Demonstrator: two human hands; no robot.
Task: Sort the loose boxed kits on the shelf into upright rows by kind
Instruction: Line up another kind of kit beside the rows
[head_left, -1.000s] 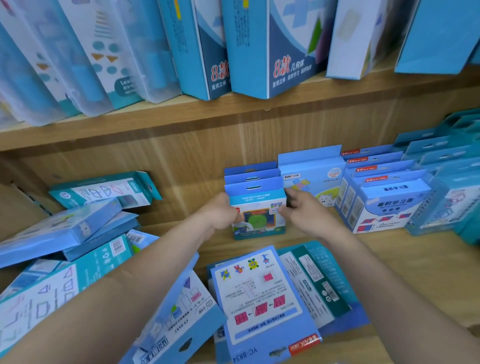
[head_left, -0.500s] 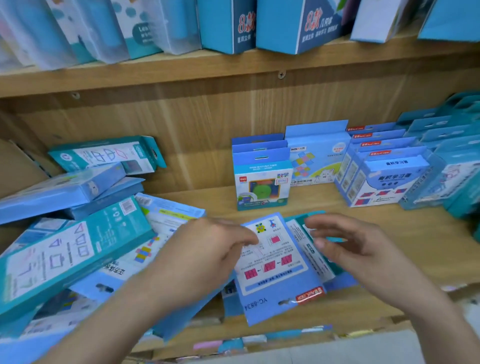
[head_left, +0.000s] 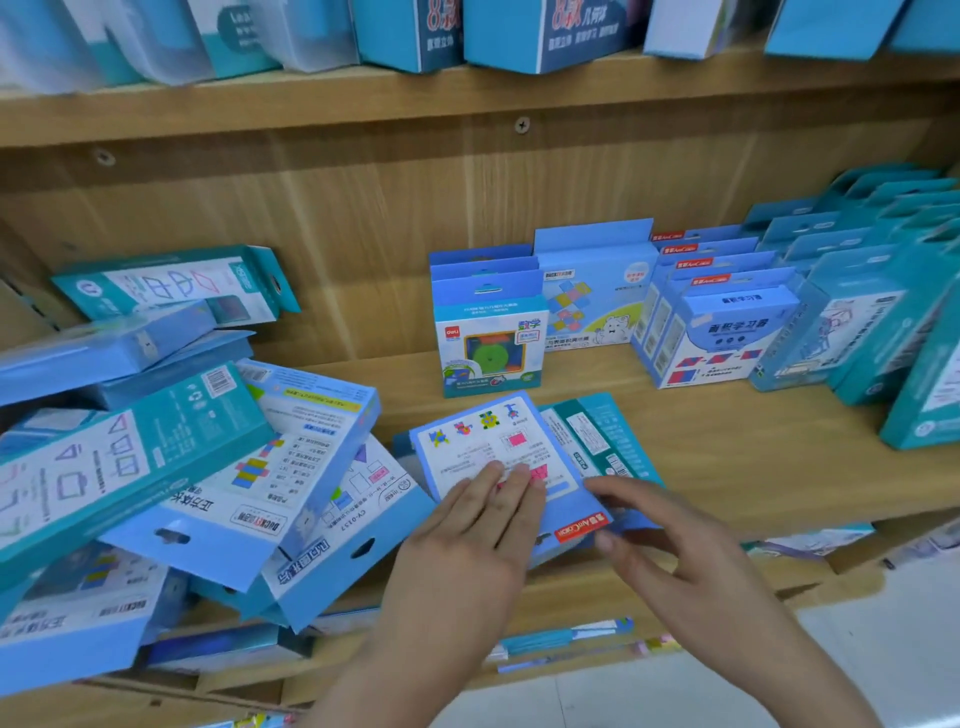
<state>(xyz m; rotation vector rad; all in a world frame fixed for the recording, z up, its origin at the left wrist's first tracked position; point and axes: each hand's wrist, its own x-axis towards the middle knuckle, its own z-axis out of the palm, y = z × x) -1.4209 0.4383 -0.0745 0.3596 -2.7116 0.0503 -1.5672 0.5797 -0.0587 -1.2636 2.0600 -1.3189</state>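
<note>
1. Head view, the kit in play: a flat light-blue cardboard kit (head_left: 498, 457) lies printed back up near the front of the wooden shelf (head_left: 727, 467). It partly overlaps a teal flat box (head_left: 597, 431) beneath it.
2. Head view, hands: my left hand (head_left: 467, 551) lies on the kit's face with its fingers (head_left: 514, 480) straight and flat. My right hand (head_left: 675, 545) is spread at the kit's near right corner. I cannot tell whether it pinches that edge or only touches it.
3. Handling, as I judge it: thin card, light and fairly stiff, but glossy. It should slide easily over the teal box, and its corners would crush under a hard squeeze.
4. Where I would take hold: by the two long side edges, thumb on the face and fingers under. I would avoid the hang-tab end, which looks the weakest.
5. Its likely home is the upright row of white-and-blue boxes with red tabs (head_left: 727, 332), which carry the same red label.
6. Containers: every box is closed, so the contents are hidden. The exception is the front box of the windowed row (head_left: 488, 338), which shows a green disc.
7. A tumbled heap of blue and teal boxes (head_left: 208, 467) remains on the left, unsorted.
</note>
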